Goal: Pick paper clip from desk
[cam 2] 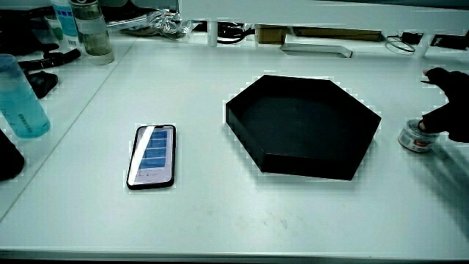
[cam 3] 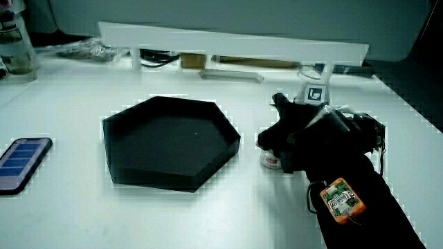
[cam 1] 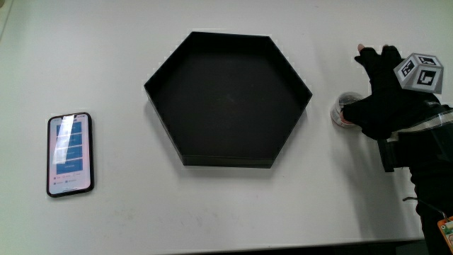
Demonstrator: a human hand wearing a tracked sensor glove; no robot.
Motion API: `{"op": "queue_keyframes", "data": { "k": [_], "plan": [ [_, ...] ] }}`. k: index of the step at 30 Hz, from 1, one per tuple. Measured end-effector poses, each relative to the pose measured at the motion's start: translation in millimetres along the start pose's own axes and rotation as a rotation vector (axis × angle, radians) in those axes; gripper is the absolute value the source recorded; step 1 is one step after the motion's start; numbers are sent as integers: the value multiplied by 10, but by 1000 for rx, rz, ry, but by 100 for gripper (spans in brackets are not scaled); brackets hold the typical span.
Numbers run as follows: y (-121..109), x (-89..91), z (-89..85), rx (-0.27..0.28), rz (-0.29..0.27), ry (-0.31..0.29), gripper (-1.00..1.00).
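- Hovering over a small round container [cam 1: 342, 112] on the worktop [cam 1: 226, 212], the hand [cam 1: 382, 99] is touching it; whether its fingers are gripping cannot be told.
- No paper clip is distinguishable; a black hexagonal tray [cam 1: 185, 91] is lying beside the hand.

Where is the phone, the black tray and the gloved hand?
phone [cam 1: 70, 155], main view, middle of its lit screen.
black tray [cam 1: 226, 99], main view, bare floor inside.
hand [cam 1: 386, 95], main view, back of the glove.
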Motion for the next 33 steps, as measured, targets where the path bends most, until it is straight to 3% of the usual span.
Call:
{"op": "queue_keyframes", "data": {
  "k": [1, 2, 5, 6, 9, 16, 18, 20, 22, 25, 29, 33],
  "plan": [
    [27, 2, -29, -21, 0, 6, 0],
    [90, 28, -78, -14, -35, -26, 0],
    [140, 6, -166, -93, -25, -21, 0],
    [173, 17, -202, -119, -54, -28, 0],
    [206, 16, -246, -156, -48, -28, 0],
    [248, -35, -296, -175, -37, -52, 0],
    [285, -34, -334, -163, -30, -27, 0],
    [338, -1, -399, -165, -64, -14, 29],
    [336, 28, -401, -117, -53, 28, 57],
    [340, 22, -388, -104, -50, 15, 100],
    [337, 43, -405, -97, -45, 32, 100],
    [344, 37, -399, -90, -49, 13, 100]
  ]
}}
